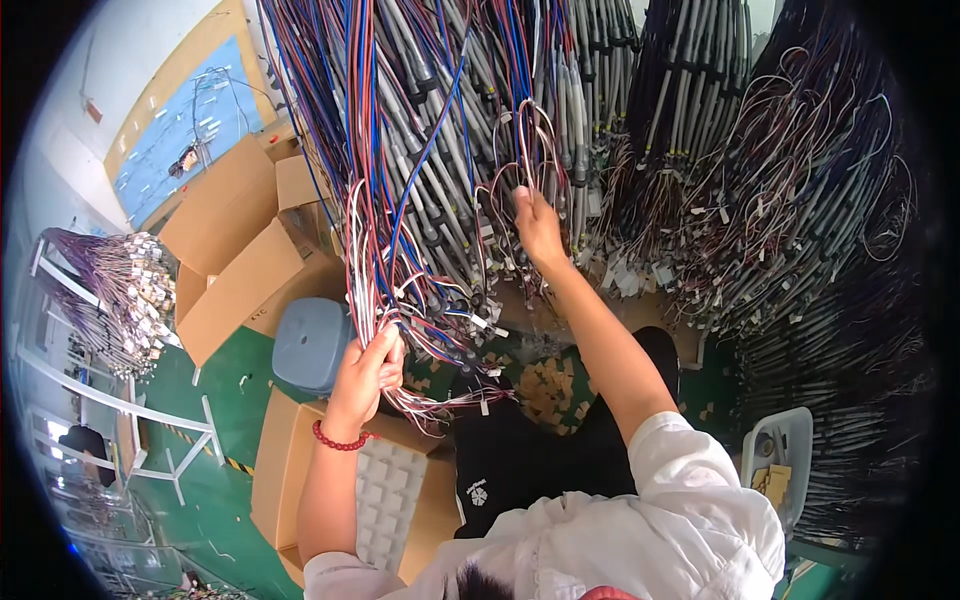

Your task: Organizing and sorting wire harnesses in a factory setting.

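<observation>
My left hand (368, 380), below a red bead bracelet (340, 437), is closed around a bundle of thin wires (362, 240) in white, red and blue. The wires hang from above, and their loose ends with small connectors trail to the right of the fist. My right hand (540, 232) reaches forward with its fingers curled at a looped strand of white and dark red wires (537, 135). Its fingertips are partly hidden among the wires. Between and behind both hands hang grey-sleeved wire harnesses (405, 130) with small white connectors (480, 322) near their lower ends.
More hanging harnesses (790, 190) crowd the right side. An open cardboard box (235, 290) and a grey-blue stool (312, 345) stand at left. Another box (275, 480) with a white tray sits beside my left forearm. A clear bin (797, 465) is at right. Scraps (548, 390) litter the green floor.
</observation>
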Demonstrator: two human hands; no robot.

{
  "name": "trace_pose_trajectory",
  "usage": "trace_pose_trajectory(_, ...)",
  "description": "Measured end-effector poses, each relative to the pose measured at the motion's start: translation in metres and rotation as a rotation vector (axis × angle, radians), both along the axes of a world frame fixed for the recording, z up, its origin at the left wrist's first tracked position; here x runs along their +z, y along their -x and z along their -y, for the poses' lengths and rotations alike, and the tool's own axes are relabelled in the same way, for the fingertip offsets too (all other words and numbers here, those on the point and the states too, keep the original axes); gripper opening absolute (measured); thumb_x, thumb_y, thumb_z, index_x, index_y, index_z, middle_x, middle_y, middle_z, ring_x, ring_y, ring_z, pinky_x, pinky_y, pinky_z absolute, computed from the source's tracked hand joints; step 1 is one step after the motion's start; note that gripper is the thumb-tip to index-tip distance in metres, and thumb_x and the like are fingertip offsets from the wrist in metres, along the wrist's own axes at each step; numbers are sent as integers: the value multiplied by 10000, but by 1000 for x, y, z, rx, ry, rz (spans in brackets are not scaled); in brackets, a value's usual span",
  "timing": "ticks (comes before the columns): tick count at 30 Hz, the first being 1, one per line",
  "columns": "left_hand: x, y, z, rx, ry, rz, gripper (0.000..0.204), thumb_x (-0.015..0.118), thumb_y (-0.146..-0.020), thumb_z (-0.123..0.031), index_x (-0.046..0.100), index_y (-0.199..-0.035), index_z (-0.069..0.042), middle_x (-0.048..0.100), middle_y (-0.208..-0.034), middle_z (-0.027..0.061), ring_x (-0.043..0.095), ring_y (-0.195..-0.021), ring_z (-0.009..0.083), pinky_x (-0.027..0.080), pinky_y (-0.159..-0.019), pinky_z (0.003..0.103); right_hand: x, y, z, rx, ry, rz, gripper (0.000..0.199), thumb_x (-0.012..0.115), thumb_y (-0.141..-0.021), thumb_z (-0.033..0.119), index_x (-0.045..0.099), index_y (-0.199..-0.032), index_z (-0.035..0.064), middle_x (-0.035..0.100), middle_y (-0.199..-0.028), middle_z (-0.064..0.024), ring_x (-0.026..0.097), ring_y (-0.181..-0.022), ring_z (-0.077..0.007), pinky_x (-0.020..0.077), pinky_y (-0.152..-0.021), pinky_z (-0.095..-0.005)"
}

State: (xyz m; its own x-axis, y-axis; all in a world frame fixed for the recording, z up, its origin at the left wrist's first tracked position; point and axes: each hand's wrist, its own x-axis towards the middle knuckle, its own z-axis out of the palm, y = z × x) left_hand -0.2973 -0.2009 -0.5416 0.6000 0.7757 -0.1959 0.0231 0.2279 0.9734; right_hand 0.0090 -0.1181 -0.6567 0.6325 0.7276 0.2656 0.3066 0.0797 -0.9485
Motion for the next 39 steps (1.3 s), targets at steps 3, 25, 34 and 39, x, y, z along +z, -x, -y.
trace_pose_trajectory(3, -2, 1, 0, 24, -2, -4, 336, 429, -971, -289, 405, -694, -100, 311, -525, -54, 267, -421, 27, 244, -407, 186, 7, 13, -19, -70, -9, 40, 503, 465, -891, 495, 604, -984, 21, 634, -837, -214, 605, -819, -385, 445, -729, -429)
trace_pose_trajectory(25, -2, 9, -14, 47, -23, -34, 337, 427, -973, -274, 407, -691, -92, 312, -533, -59, 271, -437, 28, 250, -420, 189, 11, 2, -47, -13, -330, -228, 269, 519, -914, 242, 554, -772, 16, 506, -631, 0, 446, -583, -99, 352, -550, -259)
trace_pose_trajectory(34, -3, 14, -19, 71, -52, -32, 321, 427, -970, -281, 407, -706, -100, 303, -534, -59, 271, -428, 26, 250, -414, 189, 10, -2, -37, 508, -200, -22, 357, 698, -770, 123, 616, -1109, 47, 575, -745, 2, 514, -648, -100, 412, -584, -268)
trace_pose_trajectory(39, 0, 7, -18, 67, -36, -44, 320, 438, -967, -281, 407, -704, -102, 315, -531, -59, 270, -423, 23, 248, -408, 185, -14, -26, -37, 189, -209, 9, 365, 649, -835, 313, 625, -630, 11, 546, -604, -59, 482, -537, -130, 383, -523, -291)
